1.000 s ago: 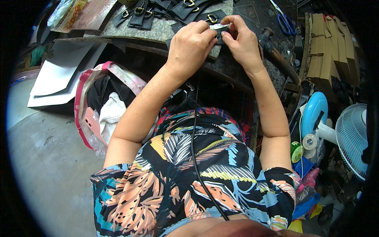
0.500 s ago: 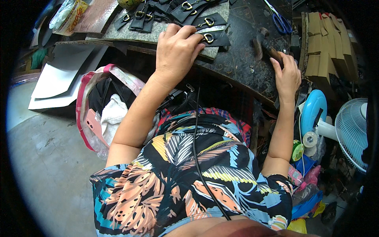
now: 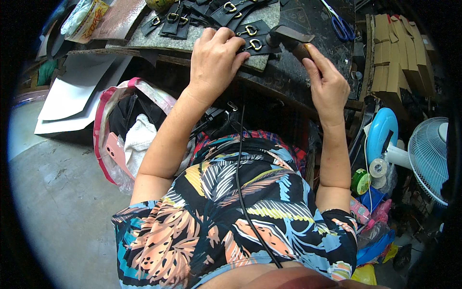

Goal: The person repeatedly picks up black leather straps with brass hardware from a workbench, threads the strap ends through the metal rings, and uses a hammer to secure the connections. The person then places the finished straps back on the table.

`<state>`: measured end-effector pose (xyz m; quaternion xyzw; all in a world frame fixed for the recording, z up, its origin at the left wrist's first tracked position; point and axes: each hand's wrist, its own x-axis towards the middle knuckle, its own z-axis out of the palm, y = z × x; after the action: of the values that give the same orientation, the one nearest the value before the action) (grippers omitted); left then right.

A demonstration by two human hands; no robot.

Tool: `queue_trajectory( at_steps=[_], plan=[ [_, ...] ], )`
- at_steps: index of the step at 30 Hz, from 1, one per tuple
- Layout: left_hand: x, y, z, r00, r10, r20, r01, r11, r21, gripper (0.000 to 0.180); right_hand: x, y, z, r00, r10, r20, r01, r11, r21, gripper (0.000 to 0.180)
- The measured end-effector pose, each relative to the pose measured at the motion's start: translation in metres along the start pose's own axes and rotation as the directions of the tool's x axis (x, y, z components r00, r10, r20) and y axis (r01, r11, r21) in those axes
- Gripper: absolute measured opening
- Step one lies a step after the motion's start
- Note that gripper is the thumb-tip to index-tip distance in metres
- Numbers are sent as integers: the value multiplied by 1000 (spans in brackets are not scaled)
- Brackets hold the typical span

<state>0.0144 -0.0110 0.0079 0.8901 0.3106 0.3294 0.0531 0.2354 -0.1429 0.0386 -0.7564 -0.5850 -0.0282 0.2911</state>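
My right hand [image 3: 329, 86] grips a hammer [image 3: 294, 37] by its short wooden handle. Its dark metal head hangs over the right end of a black leather tab [image 3: 263, 43] fitted with a gold D-ring [image 3: 255, 45]. My left hand [image 3: 215, 60] is closed over the near left part of that tab, holding it against a pale grey slab [image 3: 260, 62]; its fingertips are partly hidden. Just beyond lies another black tab [image 3: 259, 27] with a gold ring. Several more such tabs [image 3: 175, 26] are piled farther back on the slab.
Blue-handled scissors [image 3: 342, 29] lie on the dark worktable [image 3: 313, 12] at far right. Cardboard pieces [image 3: 387, 58] stand beyond its right edge, above a white fan [image 3: 428, 154]. A pink-rimmed bag [image 3: 102, 120] with a white cloth sits left of my lap, near white sheets [image 3: 72, 96].
My right hand has lifted the hammer and swung it left, from the bare tabletop to over the tab's right end. My left hand stays in nearly the same place.
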Motion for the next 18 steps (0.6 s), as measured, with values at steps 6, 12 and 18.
queue_trajectory(
  at_steps=[6,12,18],
  plan=[
    [0,-1,2,1000,5,-18,-6,1000,-20,29,-3,7,0,978,74,-197,3,931,364,30],
    [-24,-7,-39,995,-85,50,78,989,125,49,-10,12,9,998,70,8,-70,980,186,32],
    [-33,0,-32,995,-95,-21,91,985,-143,37,-7,21,8,996,85,-37,-65,925,375,33]
  ],
)
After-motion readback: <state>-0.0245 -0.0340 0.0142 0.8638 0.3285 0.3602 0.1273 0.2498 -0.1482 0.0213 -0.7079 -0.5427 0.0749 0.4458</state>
